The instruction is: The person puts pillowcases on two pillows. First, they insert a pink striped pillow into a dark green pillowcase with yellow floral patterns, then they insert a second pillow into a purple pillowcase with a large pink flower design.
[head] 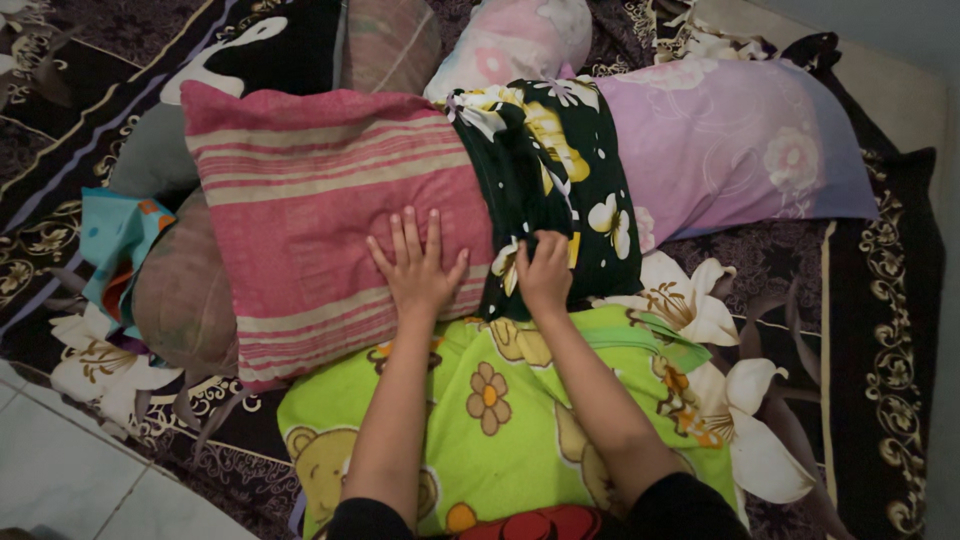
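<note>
- Left hand (418, 268) lies flat, palm down, fingers spread, on the pink striped pillow (320, 215). It grasps nothing and is fully open; judging by the flat spread, it is pressing to keep the pillow from sliding.
- Right hand (545, 272) is curled closed on the lower edge of the dark green floral cloth (550, 170), fingers bunched into the fabric. It looks like a pinch grip on the hem, though the thumb is hidden under the knuckles.
- The dark green floral cloth wraps as a band around the long bolster, between the pink striped pillow section and the lilac floral pillowcase (735, 140). The bunching at the right hand suggests a cover being pulled along it, but which way it is being pulled can't be told.
- The bolster lies crosswise in front of the person, pink end on the left, lilac end on the right, resting on the dark floral bedsheet (880, 300).
- Green cartoon-print pillow (500, 410) sits just under both forearms, nearest the person and touching the lower edge of the pink striped pillow. It seems to serve as a rest for the arms.
- Brownish round pillow (180, 300) is tucked under the pink one's left end. A teal patterned cloth (115, 240) is just beside it.
- Pale pink floral pillow (515, 40) lies behind the bolster, at the top.
- White tiled floor (70, 470) shows at lower left, off the mattress edge.
</note>
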